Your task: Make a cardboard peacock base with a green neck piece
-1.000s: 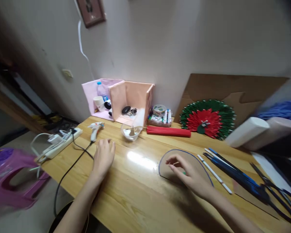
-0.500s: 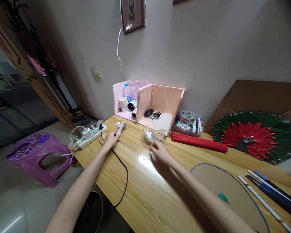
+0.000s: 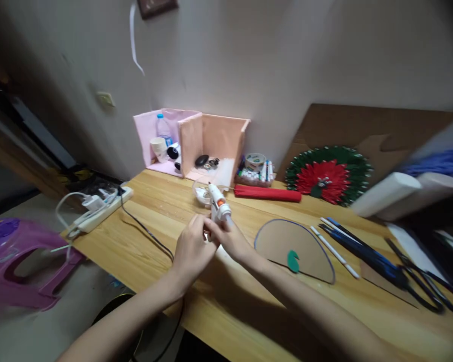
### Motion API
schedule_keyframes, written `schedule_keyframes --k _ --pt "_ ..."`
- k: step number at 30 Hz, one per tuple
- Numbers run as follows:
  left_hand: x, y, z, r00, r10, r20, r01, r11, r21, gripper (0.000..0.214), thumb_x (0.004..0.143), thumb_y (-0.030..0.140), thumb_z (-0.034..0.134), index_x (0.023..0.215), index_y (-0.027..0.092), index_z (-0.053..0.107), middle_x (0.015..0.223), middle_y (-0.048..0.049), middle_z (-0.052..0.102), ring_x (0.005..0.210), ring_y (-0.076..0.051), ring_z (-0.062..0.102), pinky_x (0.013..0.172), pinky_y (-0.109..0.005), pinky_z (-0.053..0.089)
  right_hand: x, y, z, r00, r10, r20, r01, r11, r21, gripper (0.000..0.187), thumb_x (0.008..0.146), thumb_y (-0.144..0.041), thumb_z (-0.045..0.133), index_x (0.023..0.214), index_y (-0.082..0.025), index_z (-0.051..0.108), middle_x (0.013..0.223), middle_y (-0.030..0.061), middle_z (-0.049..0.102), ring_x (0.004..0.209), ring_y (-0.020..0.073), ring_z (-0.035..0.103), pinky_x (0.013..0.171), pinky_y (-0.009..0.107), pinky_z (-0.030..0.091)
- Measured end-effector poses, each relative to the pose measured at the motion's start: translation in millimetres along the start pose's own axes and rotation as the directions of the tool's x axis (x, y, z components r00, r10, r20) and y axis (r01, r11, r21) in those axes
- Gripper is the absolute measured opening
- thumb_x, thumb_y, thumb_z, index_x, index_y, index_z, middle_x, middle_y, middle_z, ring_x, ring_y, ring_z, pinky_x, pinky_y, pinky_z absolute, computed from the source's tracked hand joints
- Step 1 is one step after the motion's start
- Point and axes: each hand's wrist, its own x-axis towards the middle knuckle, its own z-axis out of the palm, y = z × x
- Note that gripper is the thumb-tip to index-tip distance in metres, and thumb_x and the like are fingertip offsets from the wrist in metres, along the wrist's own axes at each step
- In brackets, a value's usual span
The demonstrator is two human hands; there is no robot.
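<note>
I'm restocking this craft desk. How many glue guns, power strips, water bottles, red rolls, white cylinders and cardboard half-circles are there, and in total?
Glue gun: 1
Power strip: 1
Water bottle: 1
Red roll: 1
White cylinders: 2
Cardboard half-circle: 1
Total: 7

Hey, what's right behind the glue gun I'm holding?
Behind the glue gun, whose handle the left hand and right hand close around, a clear bowl sits on the table. The gun covers the bowl's right side, and its contents cannot be made out.
</note>
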Motion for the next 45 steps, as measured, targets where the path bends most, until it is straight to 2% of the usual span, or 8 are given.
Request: schedule_keyframes --k 4,8,10,16,22,29,35,45 --pt "-1 48 32.0 0.938 0.258 0.232 -0.262 0.965 -0.015 0.017 0.082 0.023 0.049 0.098 0.017 0.053 0.097 -0.0082 0.058 0.089 -0.021 0.056 0.074 -0.032 0.045 -41 -3 -65 0.966 -0.045 -0.256 0.009 0.990 -0.144 0.038 0.081 -0.049 0.051 0.103 -0.018 0.052 0.078 0.0015 0.058 0.071 0.0155 0.055 0.067 0.028 0.046" --pt "1 79 60.4 0.628 0.514 0.584 -0.421 0.856 -0.301 0.024 0.087 0.027 0.045 0.110 0.021 0.052 0.113 -0.0069 0.058 0.092 -0.018 0.058 0.080 -0.030 0.045 -100 -2 -147 0.953 -0.019 -0.304 -0.052 0.973 -0.226 0.038 0.082 -0.052 0.047 0.089 -0.016 0.057 0.067 0.0018 0.058 0.061 0.0148 0.053 0.060 0.027 0.044" --pt "4 84 84.9 0.545 0.505 0.669 -0.421 0.855 -0.303 0.019 0.087 0.029 0.046 0.100 0.020 0.056 0.098 -0.0045 0.062 0.085 -0.017 0.060 0.075 -0.028 0.046 -130 2 -177 0.926 -0.025 -0.376 -0.059 0.976 -0.210 0.036 0.083 -0.052 0.047 0.087 -0.017 0.057 0.069 0.0025 0.060 0.061 0.0148 0.054 0.058 0.026 0.043" --pt "5 75 157.7 0.645 0.491 0.586 -0.566 0.822 -0.066 0.024 0.076 0.030 0.063 0.094 0.016 0.058 0.097 -0.0082 0.059 0.089 -0.021 0.057 0.075 -0.030 0.045 -183 23 -209 0.837 -0.054 -0.545 -0.110 0.958 -0.265 0.039 0.088 -0.047 0.041 0.071 -0.017 0.058 0.069 0.0025 0.058 0.062 0.0138 0.052 0.061 0.026 0.041" --pt "-4 74 159.9 0.657 0.516 0.550 -0.601 0.798 -0.032 0.019 0.087 0.031 0.050 0.094 0.018 0.062 0.093 -0.0068 0.063 0.083 -0.019 0.059 0.071 -0.029 0.044 -192 22 -202 0.838 -0.015 -0.545 -0.158 0.950 -0.268 0.036 0.090 -0.045 0.040 0.076 -0.017 0.059 0.073 0.0024 0.059 0.067 0.0143 0.053 0.065 0.026 0.041" --pt "10 60 152.1 0.901 0.188 0.391 -0.041 0.934 -0.356 0.032 0.088 0.038 0.046 0.093 0.018 0.070 0.088 -0.0073 0.069 0.076 -0.017 0.061 0.069 -0.028 0.046 -196 24 -188 0.858 0.027 -0.512 -0.181 0.950 -0.253 0.032 0.090 -0.044 0.040 0.096 -0.018 0.057 0.083 0.0049 0.060 0.075 0.0167 0.056 0.072 0.030 0.045" --pt "33 45 141.2 0.820 -0.173 0.546 0.521 0.622 -0.584 0.034 0.065 0.041 0.072 0.081 0.011 0.072 0.074 -0.0084 0.071 0.065 -0.016 0.064 0.062 -0.025 0.049 -197 34 -172 0.878 0.111 -0.466 -0.214 0.961 -0.173 0.032 0.087 -0.044 0.047 0.106 -0.019 0.051 0.079 0.0045 0.058 0.069 0.0169 0.056 0.063 0.029 0.047" --pt "28 45 143.9 0.779 -0.188 0.599 0.592 0.537 -0.601 0.031 0.063 0.037 0.074 0.079 0.011 0.072 0.073 -0.0072 0.071 0.067 -0.014 0.064 0.070 -0.025 0.050 -194 40 -154 0.921 0.208 -0.328 -0.271 0.950 -0.157 0.028 0.086 -0.043 0.046 0.079 -0.017 0.052 0.064 0.0006 0.052 0.055 0.0117 0.048 0.051 0.024 0.040"
